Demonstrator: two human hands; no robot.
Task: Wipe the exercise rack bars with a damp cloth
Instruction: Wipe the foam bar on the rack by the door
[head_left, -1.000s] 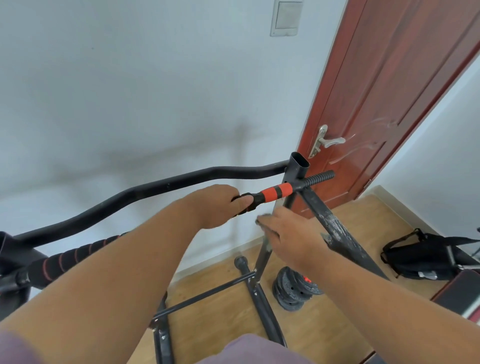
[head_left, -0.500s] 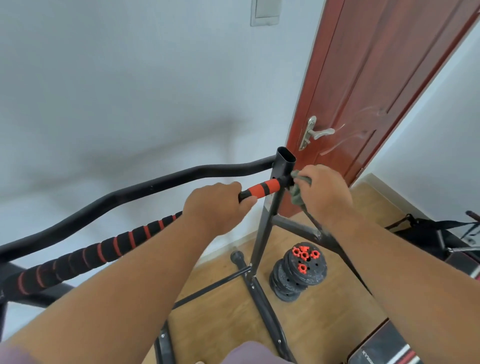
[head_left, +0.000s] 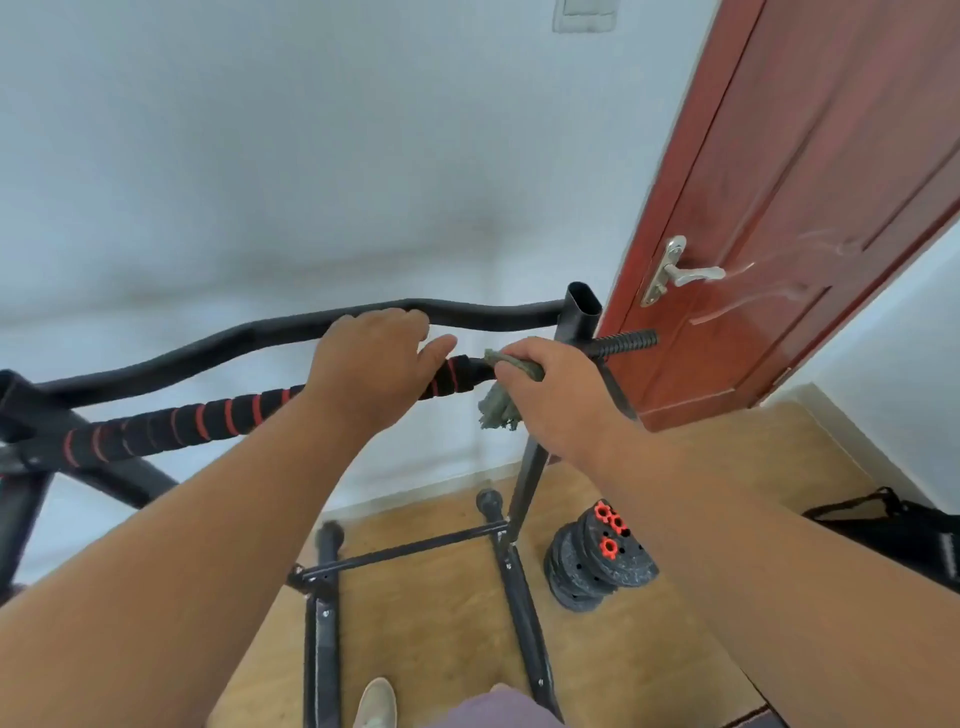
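Padded bar (head_left: 208, 418) of the black exercise rack (head_left: 579, 312) runs long axis lower left to upper right, black foam with red rings, ending at the upright post near the door. A bare threaded end (head_left: 626, 342) sticks out past the post, pointing right toward the door. Above it a second curved black bar (head_left: 260, 332) runs roughly parallel.

Left hand (head_left: 374, 364) sits over the padded bar, fingers curled round it, thumb out toward the right. Right hand (head_left: 556, 395) grips a grey-green cloth (head_left: 501, 405) wrapped against the bar just beside the post (fingers curled tight on it, loose end hanging below the bar). The two hands are near each other, a short stretch of foam between them.

Rack base tubes (head_left: 410, 548) stand on a light wood floor (head_left: 441, 639). Stack of black weight plates (head_left: 597, 561) with red collars is just right of the base. White wall (head_left: 260, 156) behind, red-brown door (head_left: 805, 208) with metal lever handle (head_left: 685, 273) at right, black bag (head_left: 904, 530) on the floor far right. A shoe toe (head_left: 375, 701) shows at the bottom edge.
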